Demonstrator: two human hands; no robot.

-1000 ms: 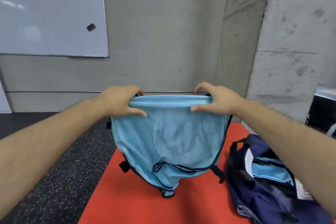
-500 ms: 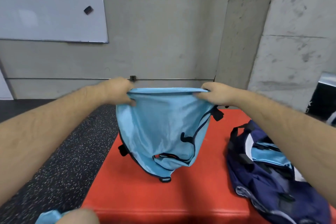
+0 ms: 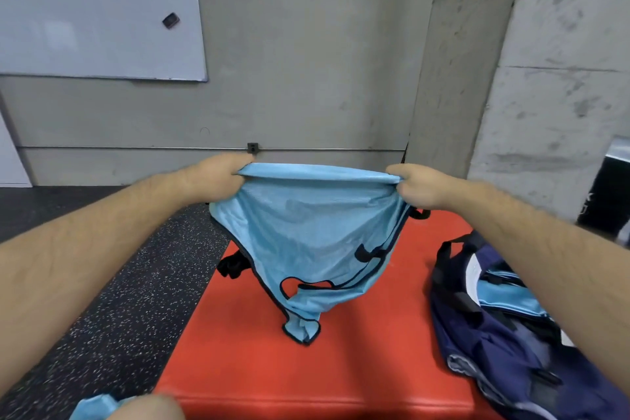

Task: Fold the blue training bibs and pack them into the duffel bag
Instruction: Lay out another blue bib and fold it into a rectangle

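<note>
Navy duffel bag (image 3: 504, 361) — light-blue bib (image 3: 508, 298) inside

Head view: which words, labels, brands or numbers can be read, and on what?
None can be read.
White marks on the black object at the right edge: blurred and cut off, unreadable.
No writing shows on the whiteboard.
No print shows on the blue bib or the duffel bag.

Red mat (image 3: 245, 372) — duffel bag (image 3: 494, 348) atop
</note>
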